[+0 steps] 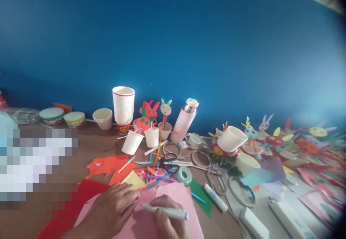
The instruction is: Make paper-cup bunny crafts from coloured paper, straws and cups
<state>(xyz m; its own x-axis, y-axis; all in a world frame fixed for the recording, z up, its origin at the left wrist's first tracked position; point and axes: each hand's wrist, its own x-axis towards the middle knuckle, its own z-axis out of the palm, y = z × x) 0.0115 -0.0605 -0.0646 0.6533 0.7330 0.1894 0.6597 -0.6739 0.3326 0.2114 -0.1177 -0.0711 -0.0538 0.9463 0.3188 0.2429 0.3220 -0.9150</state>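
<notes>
My right hand (169, 215) grips a white marker (175, 213) with a bluish end, its tip close over a sheet of pink paper (193, 219). My left hand (116, 203) lies on the same paper, fingers lowered onto it beside the marker tip. Under the pink sheet, red paper (70, 203) shows at the left. Just beyond my hands are a yellow paper piece (133, 180), orange paper scraps (108, 165), black-handled scissors (164, 163) and a roll of tape (185, 175). Whether the marker tip touches the paper is hard to tell.
Behind stand stacked paper cups (123, 106), paper animal figures in cups (152, 136) and a pink thermos (184, 122). At right lie another marker (215, 197), a white power strip (292, 219), cables and more figures. Lidded tubs (75, 119) line the blue wall (173, 44).
</notes>
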